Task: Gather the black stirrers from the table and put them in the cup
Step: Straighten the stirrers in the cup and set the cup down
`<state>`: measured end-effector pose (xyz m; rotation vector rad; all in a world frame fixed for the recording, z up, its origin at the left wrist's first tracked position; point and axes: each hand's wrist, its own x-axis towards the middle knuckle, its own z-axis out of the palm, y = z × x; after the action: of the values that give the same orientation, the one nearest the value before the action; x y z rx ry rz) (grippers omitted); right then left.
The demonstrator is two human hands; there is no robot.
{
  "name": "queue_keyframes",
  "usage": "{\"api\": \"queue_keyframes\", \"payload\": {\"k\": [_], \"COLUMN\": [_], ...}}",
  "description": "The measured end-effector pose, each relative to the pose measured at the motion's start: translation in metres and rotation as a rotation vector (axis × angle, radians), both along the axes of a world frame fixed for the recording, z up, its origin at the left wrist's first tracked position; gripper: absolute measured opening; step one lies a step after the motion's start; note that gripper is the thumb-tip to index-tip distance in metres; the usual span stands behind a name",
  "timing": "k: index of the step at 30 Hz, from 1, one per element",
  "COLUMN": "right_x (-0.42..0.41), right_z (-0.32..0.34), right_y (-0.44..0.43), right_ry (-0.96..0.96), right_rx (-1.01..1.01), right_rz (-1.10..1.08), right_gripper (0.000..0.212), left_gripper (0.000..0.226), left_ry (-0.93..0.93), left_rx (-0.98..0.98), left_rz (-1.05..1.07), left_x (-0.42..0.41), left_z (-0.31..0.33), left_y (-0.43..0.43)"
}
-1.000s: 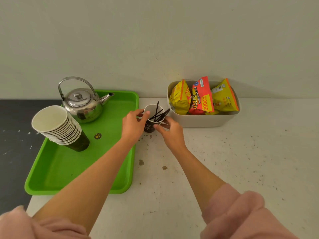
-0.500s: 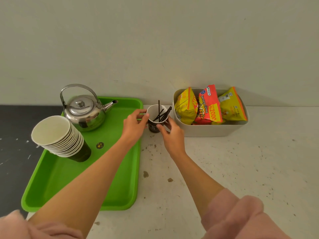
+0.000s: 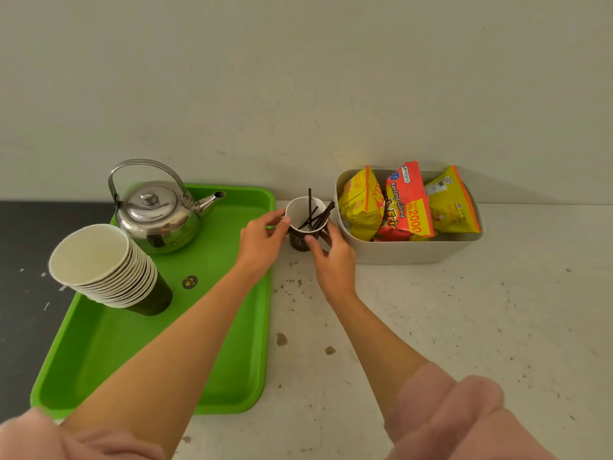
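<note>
A dark paper cup (image 3: 300, 240) with a white inside stands on the pale table between the green tray and the white bin. Several black stirrers (image 3: 315, 216) stick out of it, one upright and the others leaning right. My left hand (image 3: 260, 244) grips the cup's left side, thumb at the rim. My right hand (image 3: 333, 257) holds the cup's right side, thumb on its front wall. No loose stirrers show on the table.
A green tray (image 3: 232, 376) at left carries a steel kettle (image 3: 156, 210) and a tilted stack of paper cups (image 3: 106, 267). A white bin (image 3: 414, 250) of snack packets stands right of the cup. The wall is close behind.
Both hands stay on the cup with the stirrers inside. The whole scene has slid lower in the view as my head tilted up.
</note>
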<state>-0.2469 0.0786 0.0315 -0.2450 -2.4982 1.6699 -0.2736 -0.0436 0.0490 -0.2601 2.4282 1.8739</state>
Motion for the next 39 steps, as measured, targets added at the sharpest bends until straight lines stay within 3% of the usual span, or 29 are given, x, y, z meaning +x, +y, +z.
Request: {"api": "queue_keyframes", "payload": {"k": [7, 12, 20, 27, 39], "right_x": [0.007, -0.001, -0.019, -0.025, -0.026], "right_z": [-0.008, -0.009, -0.019, -0.027, -0.035], "right_y": [0.0, -0.002, -0.002, -0.004, -0.006], "right_ry": [-0.05, -0.006, 0.027, 0.063, 0.101], "right_rx": [-0.004, -0.029, -0.042, -0.058, -0.039], "right_rz": [0.016, 0.04, 0.023, -0.004, -0.022], "right_gripper": [0.055, 0.051, 0.051, 0.05, 0.05], "left_gripper": [0.032, 0.038, 0.023, 0.024, 0.041], "left_ry": [0.203, 0.13, 0.133, 0.134, 0.158], "left_rx": [-0.168, -0.06, -0.014, 0.05, 0.1], "left_rz": [0.211, 0.132, 0.166, 0.18, 0.058], "left_x": [0.018, 0.016, -0.01, -0.017, -0.017], "left_z": [-0.005, -0.007, -0.013, -0.013, -0.013], "left_y": [0.005, 0.013, 0.01, 0.01, 0.001]}}
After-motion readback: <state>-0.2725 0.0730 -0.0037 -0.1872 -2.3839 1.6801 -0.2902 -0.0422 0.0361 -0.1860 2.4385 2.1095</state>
